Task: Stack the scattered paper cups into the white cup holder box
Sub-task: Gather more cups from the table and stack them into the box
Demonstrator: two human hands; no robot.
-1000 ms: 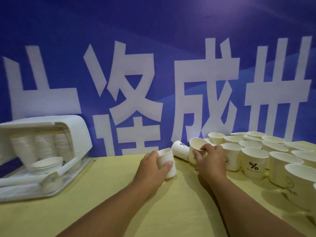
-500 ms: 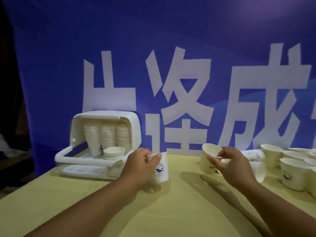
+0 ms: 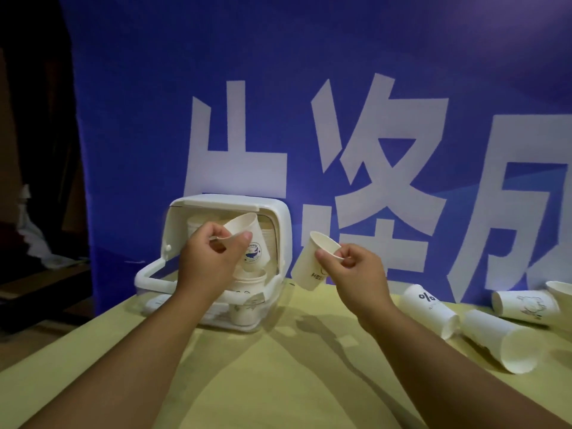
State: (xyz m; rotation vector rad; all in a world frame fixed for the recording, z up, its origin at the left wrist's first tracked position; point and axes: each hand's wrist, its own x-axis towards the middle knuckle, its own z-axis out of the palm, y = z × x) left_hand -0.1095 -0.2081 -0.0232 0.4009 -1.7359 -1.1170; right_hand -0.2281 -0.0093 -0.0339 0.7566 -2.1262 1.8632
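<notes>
Stacks of paper cups [image 3: 268, 239] already stand in the white plastic cup holder box [image 3: 280, 221] at the back edge of the yellow desk [image 3: 278, 382], left grip [image 3: 210, 258] pinching a whale-print white cup [image 3: 247, 243] before it, right grip [image 3: 356, 267] pinching a lettered white cup [image 3: 308, 267], more white cups [image 3: 430, 308] lying near the right edge.

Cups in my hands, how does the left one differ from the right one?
The left hand holds the blue-logo cup, with a round blue emblem; the right hand holds the lettered cup, with dark letters. The blue-logo cup is in front of the opening of the white box; the lettered cup is off to the box's right. Both are white paper cups, tilted and held off the table.
</notes>
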